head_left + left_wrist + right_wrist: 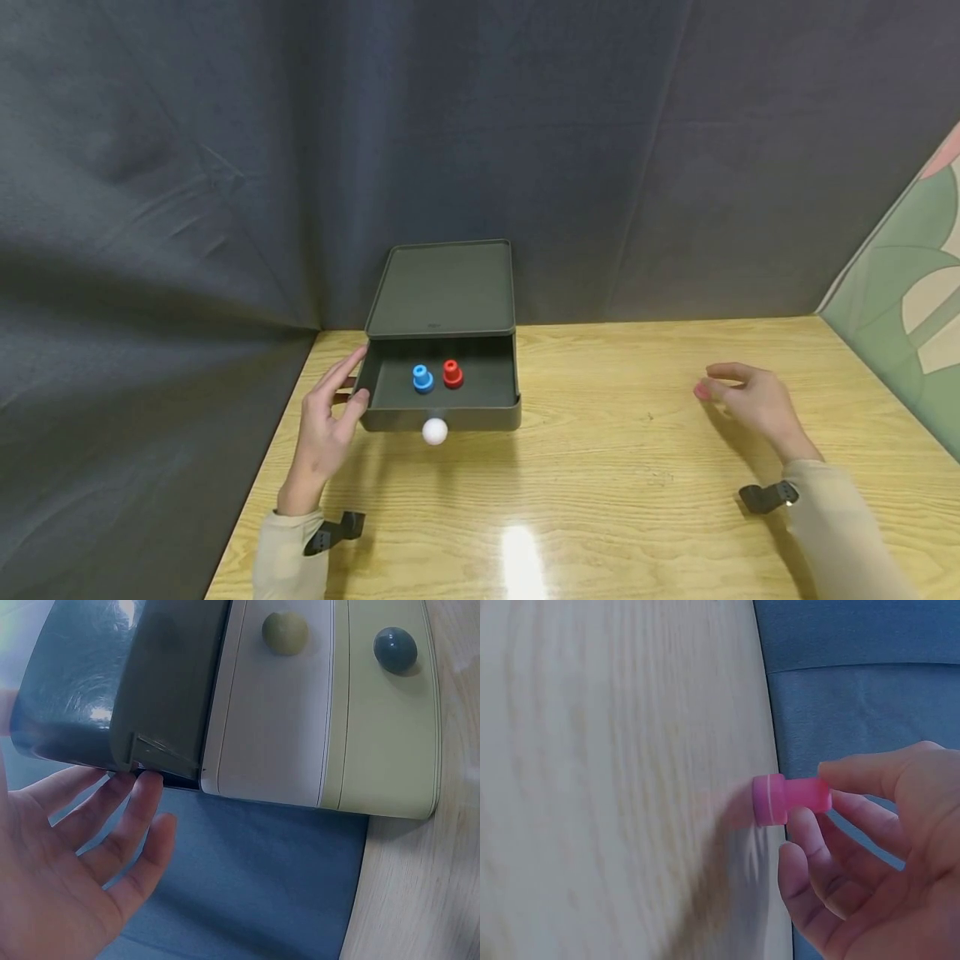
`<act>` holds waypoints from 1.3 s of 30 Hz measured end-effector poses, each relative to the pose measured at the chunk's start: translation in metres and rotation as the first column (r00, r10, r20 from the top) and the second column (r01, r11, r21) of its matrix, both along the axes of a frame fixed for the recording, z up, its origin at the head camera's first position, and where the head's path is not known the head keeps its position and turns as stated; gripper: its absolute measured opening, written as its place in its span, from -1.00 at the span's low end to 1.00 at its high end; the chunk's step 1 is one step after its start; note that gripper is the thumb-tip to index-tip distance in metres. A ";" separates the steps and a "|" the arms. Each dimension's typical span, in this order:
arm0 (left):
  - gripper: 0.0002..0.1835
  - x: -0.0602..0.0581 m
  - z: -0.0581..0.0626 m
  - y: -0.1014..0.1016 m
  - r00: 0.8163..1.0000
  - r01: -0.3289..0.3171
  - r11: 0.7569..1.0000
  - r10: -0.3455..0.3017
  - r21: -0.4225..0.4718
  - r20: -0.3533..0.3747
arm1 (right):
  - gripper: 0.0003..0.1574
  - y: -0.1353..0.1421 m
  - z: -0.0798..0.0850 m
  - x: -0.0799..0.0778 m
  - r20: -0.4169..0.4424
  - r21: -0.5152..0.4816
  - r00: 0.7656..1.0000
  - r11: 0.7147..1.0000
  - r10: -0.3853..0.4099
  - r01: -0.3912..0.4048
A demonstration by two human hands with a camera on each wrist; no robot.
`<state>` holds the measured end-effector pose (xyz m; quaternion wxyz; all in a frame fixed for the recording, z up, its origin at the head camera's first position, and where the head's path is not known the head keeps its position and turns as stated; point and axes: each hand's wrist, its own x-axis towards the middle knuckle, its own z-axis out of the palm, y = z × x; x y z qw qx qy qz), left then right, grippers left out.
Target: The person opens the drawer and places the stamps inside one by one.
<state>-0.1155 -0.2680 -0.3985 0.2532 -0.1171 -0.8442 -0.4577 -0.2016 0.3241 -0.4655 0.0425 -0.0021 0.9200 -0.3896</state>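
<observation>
Out over the right side of the table, my right hand (753, 404) pinches a pink peg (791, 801) with a wide round base between thumb and fingers. Its base faces the tabletop; whether it touches the wood I cannot tell. My left hand (326, 429) is at the left side of a pulled-out dark drawer (483, 419), with fairly straight fingers (146, 795) against its side and the thumb near its front left corner. Inside the drawer stand a blue peg (422, 379) and a red peg (452, 374), side by side. A white knob (434, 431) is on the drawer's front.
Below the dark drawer, the drawer unit has a whitish drawer front (277, 712) with a yellowish knob and a pale green one (386, 742) with a dark knob. Dark curtain (585, 167) hangs behind and left of the wooden table (600, 467). A patterned panel (911, 308) borders the right.
</observation>
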 end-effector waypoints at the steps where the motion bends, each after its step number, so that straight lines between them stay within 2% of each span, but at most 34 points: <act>1: -0.39 0.000 0.000 0.000 1.000 0.002 1.000 -0.002 0.000 -0.001 | -0.20 0.000 -0.001 0.000 0.001 -0.005 1.000 1.000 0.004 -0.004; 14: -0.38 0.000 0.000 0.001 1.000 0.009 1.000 -0.009 0.002 0.002 | -0.20 0.001 -0.009 0.004 -0.044 0.028 0.999 0.999 -0.014 0.015; 26: -0.40 0.000 0.000 0.001 1.000 -0.004 1.000 0.004 0.006 -0.006 | -0.21 0.000 -0.013 0.001 -0.076 0.045 0.997 0.998 -0.034 0.037; 39: -0.41 0.001 0.000 0.002 1.000 -0.006 1.000 0.006 0.012 -0.012 | -0.21 0.000 -0.008 0.003 -0.064 0.019 0.997 0.999 -0.041 0.042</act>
